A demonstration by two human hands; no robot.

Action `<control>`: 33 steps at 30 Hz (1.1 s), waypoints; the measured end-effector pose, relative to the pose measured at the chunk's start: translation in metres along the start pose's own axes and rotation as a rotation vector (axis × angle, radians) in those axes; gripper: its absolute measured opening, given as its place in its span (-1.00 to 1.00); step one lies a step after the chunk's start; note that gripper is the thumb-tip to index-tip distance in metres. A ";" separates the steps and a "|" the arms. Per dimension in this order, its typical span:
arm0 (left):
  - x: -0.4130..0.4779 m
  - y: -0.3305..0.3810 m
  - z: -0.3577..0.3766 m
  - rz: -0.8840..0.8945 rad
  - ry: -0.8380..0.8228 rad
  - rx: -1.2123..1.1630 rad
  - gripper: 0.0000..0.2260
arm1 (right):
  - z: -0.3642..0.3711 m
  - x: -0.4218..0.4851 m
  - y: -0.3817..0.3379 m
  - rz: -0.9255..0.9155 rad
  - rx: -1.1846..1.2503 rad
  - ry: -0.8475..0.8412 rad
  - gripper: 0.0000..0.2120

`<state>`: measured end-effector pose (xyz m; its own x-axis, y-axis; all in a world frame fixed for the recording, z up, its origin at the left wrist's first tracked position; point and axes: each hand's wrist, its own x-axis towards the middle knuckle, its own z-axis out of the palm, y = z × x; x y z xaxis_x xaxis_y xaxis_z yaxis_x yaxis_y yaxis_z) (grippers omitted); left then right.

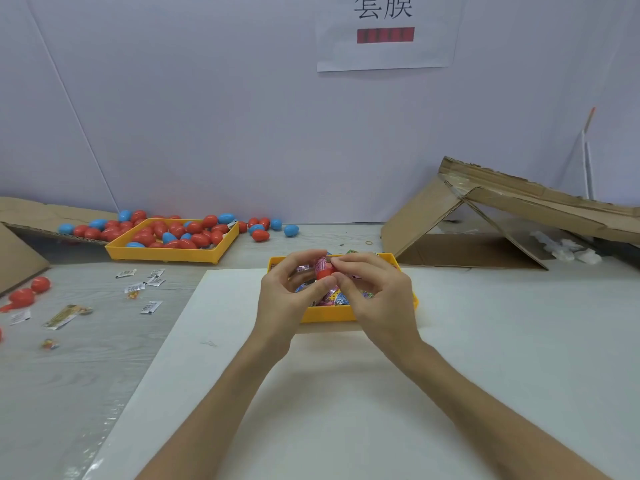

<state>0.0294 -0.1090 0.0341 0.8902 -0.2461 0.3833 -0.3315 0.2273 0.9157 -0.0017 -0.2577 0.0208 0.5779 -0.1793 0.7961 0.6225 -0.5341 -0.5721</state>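
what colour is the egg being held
The egg is red, with pink printed film over its top; head view.

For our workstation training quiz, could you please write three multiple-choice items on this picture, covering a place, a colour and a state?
1. Where does the tray of loose eggs stand?
A. back left
B. front right
C. front centre

2. What colour is the held egg?
A. blue
B. green
C. red

3. What are the left hand and right hand doing?
A. lying flat
B. both holding the egg
C. one hanging idle

Answers:
1. A, since the tray sits far back on the left.
2. C, since a red shell shows between the fingertips.
3. B, since the fingers of both hands curl round the egg.
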 end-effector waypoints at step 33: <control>0.006 0.000 -0.007 -0.383 -0.068 -0.308 -0.68 | -0.004 0.006 -0.004 0.203 0.260 -0.095 -0.62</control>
<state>0.0374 -0.1043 0.0355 0.9041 -0.4251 0.0429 0.1321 0.3736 0.9181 -0.0026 -0.2596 0.0287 0.7430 -0.1756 0.6458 0.5964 -0.2643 -0.7580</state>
